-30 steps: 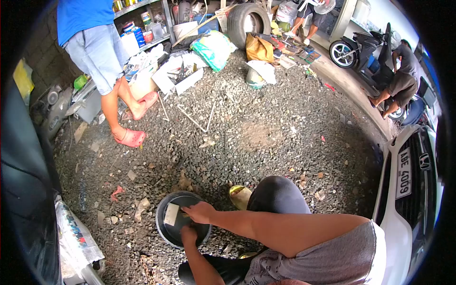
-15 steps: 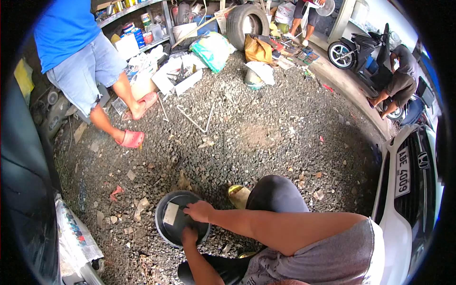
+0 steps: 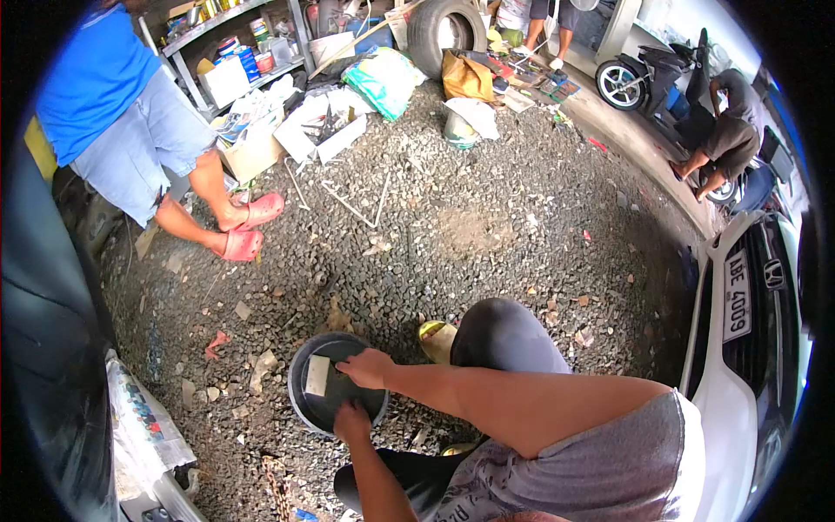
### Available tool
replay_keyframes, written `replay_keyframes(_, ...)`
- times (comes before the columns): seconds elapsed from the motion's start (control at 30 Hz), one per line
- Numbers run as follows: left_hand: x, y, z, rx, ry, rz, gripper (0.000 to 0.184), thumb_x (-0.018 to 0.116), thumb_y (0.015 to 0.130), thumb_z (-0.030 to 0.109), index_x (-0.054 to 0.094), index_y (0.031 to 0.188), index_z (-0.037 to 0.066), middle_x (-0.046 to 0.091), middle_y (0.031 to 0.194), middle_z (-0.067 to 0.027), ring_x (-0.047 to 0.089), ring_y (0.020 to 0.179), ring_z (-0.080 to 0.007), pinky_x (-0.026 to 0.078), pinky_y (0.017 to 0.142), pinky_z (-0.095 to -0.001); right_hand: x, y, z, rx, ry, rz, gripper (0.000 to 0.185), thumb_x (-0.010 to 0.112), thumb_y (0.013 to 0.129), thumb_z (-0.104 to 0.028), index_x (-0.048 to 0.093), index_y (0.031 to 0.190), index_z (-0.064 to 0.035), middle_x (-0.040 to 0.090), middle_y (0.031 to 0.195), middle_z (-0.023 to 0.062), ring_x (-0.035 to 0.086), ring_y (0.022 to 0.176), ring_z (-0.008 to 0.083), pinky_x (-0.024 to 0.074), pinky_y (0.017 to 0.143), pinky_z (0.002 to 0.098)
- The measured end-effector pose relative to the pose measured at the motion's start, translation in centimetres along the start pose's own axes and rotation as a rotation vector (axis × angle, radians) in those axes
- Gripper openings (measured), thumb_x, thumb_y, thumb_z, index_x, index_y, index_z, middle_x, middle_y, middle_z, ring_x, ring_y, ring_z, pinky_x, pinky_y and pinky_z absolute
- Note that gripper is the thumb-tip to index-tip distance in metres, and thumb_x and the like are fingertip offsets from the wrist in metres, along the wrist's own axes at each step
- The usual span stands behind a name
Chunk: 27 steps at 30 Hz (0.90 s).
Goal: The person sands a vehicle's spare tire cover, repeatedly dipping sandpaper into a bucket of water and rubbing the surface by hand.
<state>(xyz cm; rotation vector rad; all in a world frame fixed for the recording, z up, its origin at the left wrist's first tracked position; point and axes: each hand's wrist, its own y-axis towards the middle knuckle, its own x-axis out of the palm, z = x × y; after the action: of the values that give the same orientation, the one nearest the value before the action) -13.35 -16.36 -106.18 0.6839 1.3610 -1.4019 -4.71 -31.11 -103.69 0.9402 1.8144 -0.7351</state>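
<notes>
A dark round basin [image 3: 300, 409] sits on the gravel in front of my knees. Inside it, toward the left, lies a pale rectangular block [image 3: 317, 376]. My right hand [image 3: 370, 369] reaches over the basin from the right, its fingers bent together close to the block's right side. Lower down, my left hand [image 3: 352, 423] dips over the near rim with its fingers curled inward. Both sets of fingertips meet the dark inside of the basin, and what they grip there is too dark to make out.
A person in a blue shirt [image 3: 104, 96] and pink clogs stands at the left. A white car [image 3: 735, 296] is close on the right. Toward the back are a tyre [image 3: 426, 35], a bucket [image 3: 461, 130], a shelf [image 3: 217, 35], a motorcycle [image 3: 644, 78] and a crouching person [image 3: 739, 122].
My right hand has shifted slightly up toward the block, and the left has drawn up a little. The person in blue has brought their feet together. The camera view has shifted slightly.
</notes>
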Motion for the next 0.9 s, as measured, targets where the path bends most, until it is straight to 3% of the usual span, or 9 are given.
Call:
replay_keyframes(0.2, -0.5, -0.4, 0.7, -0.041, -0.077, 0.116, 0.034, 0.054, 0.095, 0.038, 0.069, 0.103, 0.009, 0.071, 0.092, -0.0171, 0.068, 0.085, -0.0389, 0.053, 0.075, -0.0521, 1.2, 0.0, 0.4, 0.009, -0.028, 0.052, 0.031, 0.056, 0.09, -0.021, 0.061, 0.12, -0.0135, 0.068, 0.093, 0.0116, 0.069, 0.073, 0.0344, 0.0553, 0.061, 0.0484)
replay_keyframes(0.53, -0.3, -1.4, 2.1, -0.107, -0.191, 0.279, 0.031, 0.055, 0.094, 0.035, 0.068, 0.092, 0.007, 0.069, 0.084, -0.0188, 0.067, 0.078, -0.0403, 0.052, 0.07, -0.0529, 1.0, 0.0, 0.0, 0.045, -0.099, 0.025, 0.033, 0.054, 0.09, -0.019, 0.06, 0.121, -0.012, 0.069, 0.091, 0.0108, 0.07, 0.075, 0.0334, 0.0552, 0.062, 0.0472)
replay_keyframes(0.73, 0.3, -0.5, 1.8, -0.087, -0.224, 0.416, 0.025, 0.055, 0.094, 0.03, 0.067, 0.092, 0.008, 0.069, 0.087, -0.0168, 0.066, 0.08, -0.0387, 0.051, 0.07, -0.0532, 0.3, 0.2, -0.2, 0.033, -0.125, -0.077, 0.034, 0.057, 0.088, -0.019, 0.064, 0.121, -0.0149, 0.071, 0.089, 0.0088, 0.07, 0.079, 0.0306, 0.0553, 0.067, 0.0461)
replay_keyframes(0.9, -0.9, -1.1, 2.2, -0.194, -0.292, 0.343, 0.021, 0.055, 0.092, 0.023, 0.067, 0.103, 0.009, 0.069, 0.098, -0.0175, 0.066, 0.09, -0.0384, 0.051, 0.076, -0.052, 2.1, 0.7, -0.1, 0.078, -0.16, -0.146, 0.032, 0.062, 0.087, -0.022, 0.07, 0.117, -0.0165, 0.072, 0.086, 0.0066, 0.071, 0.085, 0.0275, 0.0555, 0.072, 0.0449)
